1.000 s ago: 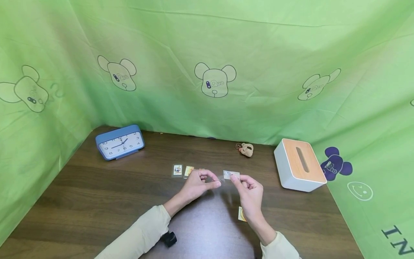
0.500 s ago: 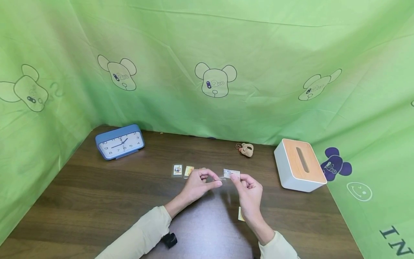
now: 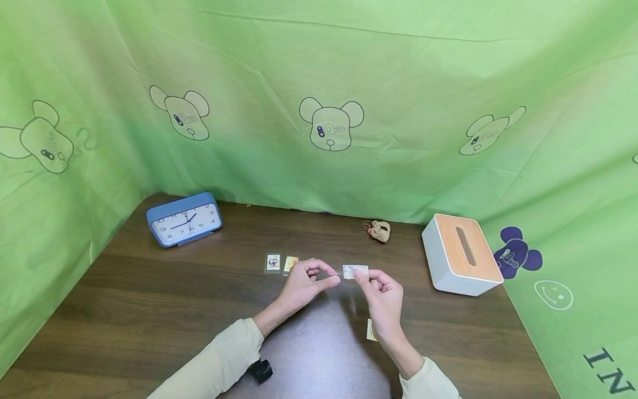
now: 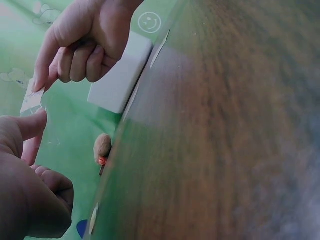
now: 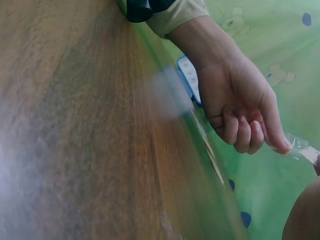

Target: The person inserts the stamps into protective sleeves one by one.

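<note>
Above the table, the right hand (image 3: 386,305) pinches a small pale printed card (image 3: 355,271) between thumb and forefinger. The left hand (image 3: 305,284), just to its left, pinches a clear plastic sleeve (image 5: 296,141) with thumb and forefinger. In the left wrist view the card (image 4: 32,100) meets the sleeve near the left thumb; how far it sits inside I cannot tell. Two small picture cards lie beyond the left hand, one in a dark-edged sleeve (image 3: 273,262) and a yellowish one (image 3: 291,264) partly hidden by that hand. Another yellow card (image 3: 371,331) lies partly behind the right wrist.
A blue clock (image 3: 185,220) stands at the table's back left. A small beige pouch (image 3: 380,231) with a red cord lies at the back, and a white tissue box (image 3: 462,255) with a wooden top is at the right. Green printed cloth (image 3: 249,138) hangs around the table (image 3: 124,327).
The right hand and its card have shifted slightly left, bringing the card nearer the left fingertips. The left hand has barely moved, and both hands keep their pinches.
</note>
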A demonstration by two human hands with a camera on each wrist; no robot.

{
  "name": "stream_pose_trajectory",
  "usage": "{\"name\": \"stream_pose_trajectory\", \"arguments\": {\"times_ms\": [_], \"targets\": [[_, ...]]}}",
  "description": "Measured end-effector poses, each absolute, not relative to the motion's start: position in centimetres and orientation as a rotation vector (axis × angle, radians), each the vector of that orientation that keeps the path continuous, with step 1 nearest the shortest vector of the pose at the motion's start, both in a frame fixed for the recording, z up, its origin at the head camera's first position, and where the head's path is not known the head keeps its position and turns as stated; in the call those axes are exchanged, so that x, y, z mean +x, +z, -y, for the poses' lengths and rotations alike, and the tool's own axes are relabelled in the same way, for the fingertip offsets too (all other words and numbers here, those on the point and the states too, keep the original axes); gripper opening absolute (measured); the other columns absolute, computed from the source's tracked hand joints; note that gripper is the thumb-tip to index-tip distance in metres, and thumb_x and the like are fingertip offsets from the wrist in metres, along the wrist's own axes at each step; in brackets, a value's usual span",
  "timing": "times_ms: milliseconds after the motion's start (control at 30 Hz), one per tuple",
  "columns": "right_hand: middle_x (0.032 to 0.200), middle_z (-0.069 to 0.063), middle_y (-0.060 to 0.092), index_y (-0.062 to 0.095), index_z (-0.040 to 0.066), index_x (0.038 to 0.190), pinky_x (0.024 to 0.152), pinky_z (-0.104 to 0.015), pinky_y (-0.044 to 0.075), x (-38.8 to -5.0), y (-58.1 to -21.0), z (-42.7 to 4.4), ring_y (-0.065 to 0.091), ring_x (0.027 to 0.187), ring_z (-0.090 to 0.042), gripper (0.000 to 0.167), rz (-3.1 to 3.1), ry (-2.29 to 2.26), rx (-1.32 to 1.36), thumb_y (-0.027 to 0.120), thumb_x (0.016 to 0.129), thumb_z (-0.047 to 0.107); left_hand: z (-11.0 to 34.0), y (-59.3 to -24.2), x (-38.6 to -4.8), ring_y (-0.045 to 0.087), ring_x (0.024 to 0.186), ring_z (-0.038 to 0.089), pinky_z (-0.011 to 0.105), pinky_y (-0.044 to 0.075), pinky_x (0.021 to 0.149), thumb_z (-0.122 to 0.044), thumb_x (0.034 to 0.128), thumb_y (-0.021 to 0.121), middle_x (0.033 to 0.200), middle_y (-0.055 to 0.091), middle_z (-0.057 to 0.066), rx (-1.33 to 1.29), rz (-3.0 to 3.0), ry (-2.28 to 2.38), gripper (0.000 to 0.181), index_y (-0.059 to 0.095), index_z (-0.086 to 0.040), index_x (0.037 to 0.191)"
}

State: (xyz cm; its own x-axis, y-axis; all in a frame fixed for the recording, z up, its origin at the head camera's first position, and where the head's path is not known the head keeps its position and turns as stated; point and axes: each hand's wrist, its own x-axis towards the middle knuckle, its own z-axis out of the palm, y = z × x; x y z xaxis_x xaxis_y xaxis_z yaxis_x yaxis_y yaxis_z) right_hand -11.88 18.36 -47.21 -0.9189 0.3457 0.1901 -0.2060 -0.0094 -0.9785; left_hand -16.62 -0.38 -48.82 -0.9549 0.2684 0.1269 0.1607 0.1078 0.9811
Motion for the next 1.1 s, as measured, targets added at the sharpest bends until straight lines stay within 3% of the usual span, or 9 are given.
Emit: {"name": "stream_pose_trajectory", "arguments": {"times_ms": [233,667,1100], "targets": [[0.054,0.010,0.032,0.078,-0.012,0.093,0.047,-0.030,0.016,-11.9,-47.6,-18.8,0.026,0.051,0.001,0.009,1.976,1.901,-0.104,0.083,0.093,-0.005,0.6,-48.8,-16.5,0.067,0.103,0.012,0.052,0.053,0.110,-0.013,0.0933,0.088,0.099,0.079,0.007,0.456,-2.283,1.990,0.013,0.085,-0.001,0.099],[0.055,0.010,0.033,0.077,-0.012,0.092,0.046,-0.029,0.019,-12.0,-48.4,-19.3,0.027,0.052,0.003,0.005,2.002,1.826,0.031,0.082,0.091,-0.011,0.9,-48.9,-16.4,0.066,0.102,0.013,0.042,0.053,0.104,-0.015,0.0955,0.086,0.101,0.078,0.005,0.442,-2.299,1.946,0.013,0.085,-0.002,0.099],[0.056,0.013,0.034,0.075,-0.015,0.094,0.045,-0.026,0.019,-11.9,-48.6,-19.4,0.028,0.051,0.003,0.009,2.012,1.868,0.037,0.081,0.092,-0.010,1.1,-48.4,-16.3,0.065,0.095,0.008,0.027,0.051,0.085,-0.014,0.0944,0.085,0.105,0.079,0.009,0.409,-2.236,1.944,0.015,0.083,0.000,0.099]]}}
